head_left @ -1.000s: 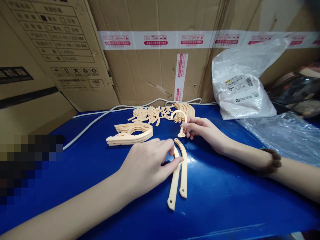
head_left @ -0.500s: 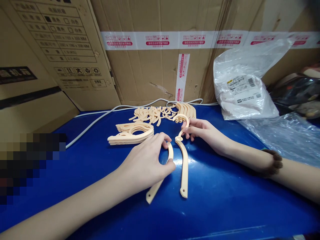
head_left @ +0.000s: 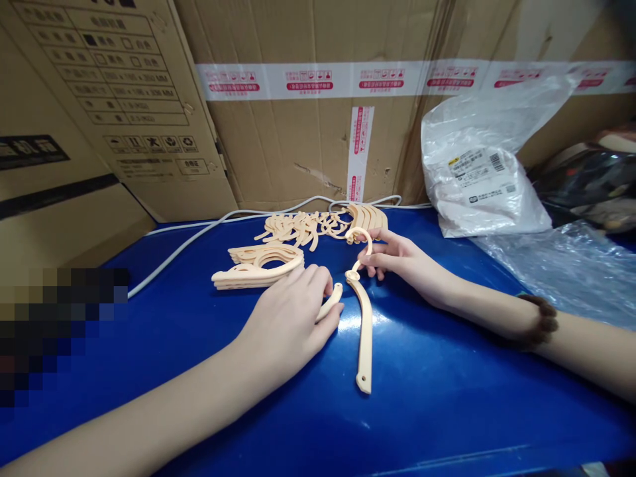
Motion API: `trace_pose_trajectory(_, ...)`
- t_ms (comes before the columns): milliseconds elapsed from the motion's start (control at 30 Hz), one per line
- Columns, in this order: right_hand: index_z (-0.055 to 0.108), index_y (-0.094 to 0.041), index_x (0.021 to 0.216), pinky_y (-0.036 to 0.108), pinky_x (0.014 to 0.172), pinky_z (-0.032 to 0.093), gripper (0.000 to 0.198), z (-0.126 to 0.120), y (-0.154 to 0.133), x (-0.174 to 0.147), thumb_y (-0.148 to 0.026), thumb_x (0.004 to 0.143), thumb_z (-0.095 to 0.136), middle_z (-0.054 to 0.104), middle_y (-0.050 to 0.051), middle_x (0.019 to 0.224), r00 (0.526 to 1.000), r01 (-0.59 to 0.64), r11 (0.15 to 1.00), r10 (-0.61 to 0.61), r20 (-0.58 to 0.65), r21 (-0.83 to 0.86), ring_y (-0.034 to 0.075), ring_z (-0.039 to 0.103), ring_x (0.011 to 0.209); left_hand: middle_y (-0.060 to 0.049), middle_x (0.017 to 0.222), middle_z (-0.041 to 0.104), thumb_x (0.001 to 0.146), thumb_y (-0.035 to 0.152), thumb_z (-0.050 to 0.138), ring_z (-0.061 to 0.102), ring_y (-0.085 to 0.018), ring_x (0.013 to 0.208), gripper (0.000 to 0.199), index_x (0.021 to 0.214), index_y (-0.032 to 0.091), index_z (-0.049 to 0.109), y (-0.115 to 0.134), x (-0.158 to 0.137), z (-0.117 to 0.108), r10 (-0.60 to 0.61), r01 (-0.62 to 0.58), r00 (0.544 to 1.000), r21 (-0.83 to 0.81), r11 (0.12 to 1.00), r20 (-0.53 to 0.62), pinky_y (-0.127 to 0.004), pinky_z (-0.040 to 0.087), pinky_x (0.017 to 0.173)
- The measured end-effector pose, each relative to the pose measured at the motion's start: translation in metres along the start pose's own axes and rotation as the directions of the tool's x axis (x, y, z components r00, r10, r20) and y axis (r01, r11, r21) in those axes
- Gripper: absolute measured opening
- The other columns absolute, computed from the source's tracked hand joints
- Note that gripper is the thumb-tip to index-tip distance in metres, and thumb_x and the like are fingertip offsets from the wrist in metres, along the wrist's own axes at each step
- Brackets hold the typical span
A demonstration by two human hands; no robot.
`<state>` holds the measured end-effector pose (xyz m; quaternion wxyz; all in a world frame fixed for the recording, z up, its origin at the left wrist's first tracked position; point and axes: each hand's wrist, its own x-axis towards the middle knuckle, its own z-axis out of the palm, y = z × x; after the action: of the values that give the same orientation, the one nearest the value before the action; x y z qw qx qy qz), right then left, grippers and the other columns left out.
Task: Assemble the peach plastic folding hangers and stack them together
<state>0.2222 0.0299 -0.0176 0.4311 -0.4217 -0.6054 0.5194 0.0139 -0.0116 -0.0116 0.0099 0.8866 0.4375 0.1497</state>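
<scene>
My right hand pinches the cream plastic hanger hook by its stem. A curved hanger arm with a hole at its near end meets the round base of that hook and lies toward me on the blue table. My left hand is closed on a second hanger arm. Only this arm's holed tip and a short length show between thumb and fingers; the rest is hidden by the hand. The tip points at the hook's base, with a gap between them.
Stacked folded hangers lie beyond my left hand. Behind them are a pile of loose hooks and a row of hanger arms. A white cable, cardboard boxes and a plastic bag border the blue table.
My left hand has closed on the second hanger arm and turned it, so its tip now angles toward the hook. My right hand keeps its hold on the hook, nearly still.
</scene>
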Motion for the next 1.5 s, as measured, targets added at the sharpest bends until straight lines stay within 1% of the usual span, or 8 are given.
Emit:
trace_pose_trajectory(133, 0.051, -0.019, 0.103, 0.022, 0.052, 0.04, 0.036, -0.0007, 0.0011, 0.0009, -0.026, 0.073, 0.069, 0.064, -0.003, 0.072, 1.0, 0.004, 1.0, -0.004, -0.002, -0.015, 0.009, 0.052, 0.058, -0.001, 0.084, 0.056, 0.092, 0.02, 0.046, 0.055, -0.019, 0.079, 0.003, 0.092, 0.019, 0.049, -0.0006, -0.0002, 0.0005, -0.005, 0.005, 1.0, -0.119, 0.993, 0.005, -0.032, 0.041, 0.067)
trace_pose_trajectory(400, 0.052, -0.019, 0.093, 0.023, 0.051, 0.04, 0.025, -0.0003, 0.0024, -0.0001, -0.028, 0.075, 0.067, 0.056, -0.005, 0.065, 0.999, 0.034, 0.999, -0.034, -0.013, 0.016, 0.009, 0.049, 0.056, -0.004, 0.098, 0.053, 0.099, 0.027, 0.04, 0.055, -0.02, 0.088, 0.026, 0.122, 0.018, 0.047, -0.0028, 0.0005, 0.0061, -0.069, 0.063, 0.998, -0.28, 0.958, -0.012, -0.035, 0.043, 0.077)
trace_pose_trajectory(467, 0.052, -0.019, 0.091, 0.023, 0.051, 0.04, 0.023, -0.0001, 0.0024, -0.0004, -0.027, 0.076, 0.066, 0.057, -0.005, 0.065, 0.999, 0.041, 0.998, -0.041, -0.004, 0.038, 0.009, 0.048, 0.055, -0.003, 0.097, 0.052, 0.099, 0.028, 0.041, 0.054, -0.019, 0.087, 0.024, 0.119, 0.018, 0.049, -0.0032, 0.0007, 0.0062, -0.07, 0.057, 0.997, -0.302, 0.952, -0.033, -0.034, 0.042, 0.076)
trace_pose_trajectory(600, 0.053, -0.018, 0.088, 0.023, 0.053, 0.039, 0.02, -0.0001, 0.0025, 0.0003, -0.025, 0.075, 0.067, 0.057, -0.004, 0.067, 0.999, 0.027, 0.997, -0.028, 0.016, 0.077, 0.008, 0.048, 0.056, 0.0, 0.087, 0.05, 0.098, 0.03, 0.045, 0.051, -0.017, 0.08, 0.015, 0.095, 0.018, 0.053, -0.0029, 0.0012, 0.0043, -0.079, 0.054, 0.995, -0.348, 0.936, -0.056, -0.032, 0.039, 0.072)
trace_pose_trajectory(733, 0.055, -0.018, 0.085, 0.023, 0.054, 0.038, 0.017, -0.0008, 0.0013, 0.0011, -0.025, 0.075, 0.067, 0.056, -0.004, 0.068, 0.999, 0.012, 0.99, -0.016, 0.031, 0.138, 0.008, 0.047, 0.056, 0.003, 0.074, 0.048, 0.098, 0.03, 0.041, 0.047, -0.015, 0.069, 0.025, 0.077, 0.019, 0.045, -0.0021, 0.0024, 0.0025, -0.076, 0.072, 0.997, -0.352, 0.933, 0.003, -0.031, 0.034, 0.065)
trace_pose_trajectory(933, 0.055, -0.018, 0.084, 0.023, 0.055, 0.037, 0.021, -0.0007, -0.0003, 0.0006, -0.023, 0.073, 0.071, 0.057, -0.003, 0.072, 1.0, -0.009, 0.98, 0.005, 0.023, 0.198, 0.008, 0.046, 0.058, 0.0, 0.078, 0.053, 0.099, 0.03, 0.035, 0.049, -0.019, 0.077, 0.025, 0.082, 0.019, 0.05, -0.0026, 0.0033, 0.0016, -0.038, 0.045, 0.999, -0.261, 0.964, 0.032, -0.033, 0.035, 0.068)
trace_pose_trajectory(1133, 0.057, -0.018, 0.1, 0.023, 0.055, 0.037, 0.03, -0.0022, 0.0019, 0.0009, -0.025, 0.075, 0.073, 0.058, -0.004, 0.072, 0.998, -0.005, 0.983, -0.006, 0.06, 0.181, 0.007, 0.045, 0.057, -0.002, 0.086, 0.059, 0.102, 0.032, 0.03, 0.052, -0.02, 0.081, 0.029, 0.095, 0.019, 0.055, -0.0032, 0.0029, 0.0006, -0.016, 0.022, 1.0, -0.259, 0.966, 0.025, -0.034, 0.038, 0.074)
trace_pose_trajectory(1500, 0.057, -0.019, 0.112, 0.025, 0.058, 0.041, 0.043, -0.0048, 0.004, 0.0024, -0.025, 0.074, 0.075, 0.066, 0.0, 0.082, 0.997, -0.038, 0.984, 0.026, 0.071, 0.172, 0.011, 0.054, 0.064, -0.002, 0.08, 0.055, 0.101, 0.027, 0.029, 0.05, -0.019, 0.077, 0.028, 0.084, 0.019, 0.048, -0.0018, 0.0017, 0.0004, 0.03, -0.03, 1.0, -0.21, 0.977, -0.001, -0.032, 0.039, 0.067)
